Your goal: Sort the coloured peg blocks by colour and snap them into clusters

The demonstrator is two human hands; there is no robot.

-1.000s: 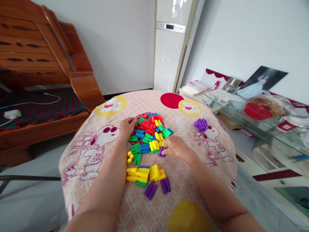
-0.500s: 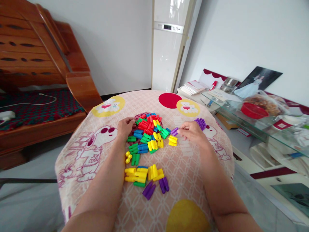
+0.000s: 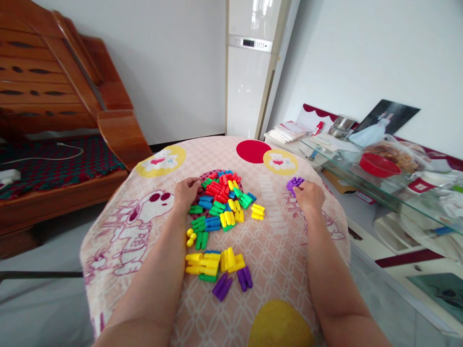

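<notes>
A heap of red, green, blue and yellow plastic bullet-shaped blocks (image 3: 219, 189) lies on the round table. At its left edge rests my left hand (image 3: 187, 191), fingers curled together; whatever they may hold is hidden. My right hand (image 3: 310, 196) is closed in a pinch on a purple block (image 3: 293, 190), mostly covered by the fingers, right against the purple cluster of blocks (image 3: 297, 181). A yellow block (image 3: 258, 211) lies alone between the heap and my right hand. Nearer me are joined yellow blocks (image 3: 203, 263) and two separate purple blocks (image 3: 222, 286).
A pink patterned cloth (image 3: 278, 270) covers the table. To the left stands a wooden bench (image 3: 119, 130); on the right, a glass-topped cabinet (image 3: 343, 166) carries a red bowl (image 3: 379, 165), papers and bags. A tall white appliance (image 3: 246, 86) stands behind.
My right hand has moved right with the purple block, from beside the heap to the purple cluster. My left hand has stayed at the heap's left edge.
</notes>
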